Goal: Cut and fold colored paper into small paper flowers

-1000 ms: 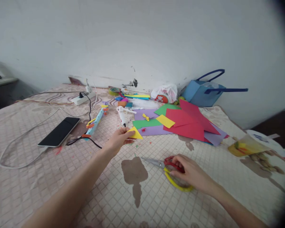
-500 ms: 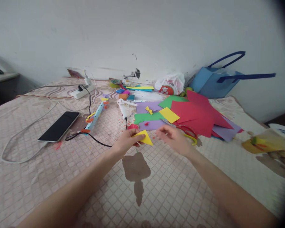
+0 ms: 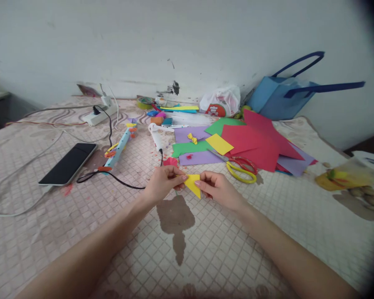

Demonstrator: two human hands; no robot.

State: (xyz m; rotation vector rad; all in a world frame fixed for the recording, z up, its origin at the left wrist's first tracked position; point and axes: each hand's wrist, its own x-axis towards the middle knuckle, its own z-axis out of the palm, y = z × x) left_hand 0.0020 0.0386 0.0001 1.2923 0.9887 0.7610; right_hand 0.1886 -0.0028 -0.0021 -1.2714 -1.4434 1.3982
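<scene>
A small folded piece of yellow paper (image 3: 193, 185) is held between both hands above the patterned tablecloth. My left hand (image 3: 166, 182) pinches its left corner between thumb and fingers. At its right edge, my right hand (image 3: 220, 189) grips the paper the same way. Just beyond the left fingers lies a red paper piece (image 3: 170, 161), partly hidden. Scissors (image 3: 241, 168) with red and yellow handles rest past the right hand. A flat yellow paper (image 3: 219, 144) and a small yellow paper bow (image 3: 192, 138) lie farther back on coloured sheets.
Red sheets (image 3: 262, 143) overlap purple and green paper at the right. A white glue gun (image 3: 156, 137) with a black cord, a decorated blue strip (image 3: 120, 147) and a phone (image 3: 69, 164) lie leftward. Behind stand a power strip (image 3: 101, 115) and a blue bag (image 3: 280, 97).
My right hand has moved left and taken hold of the yellow paper's right edge. My left hand keeps its grip. The view has shifted slightly.
</scene>
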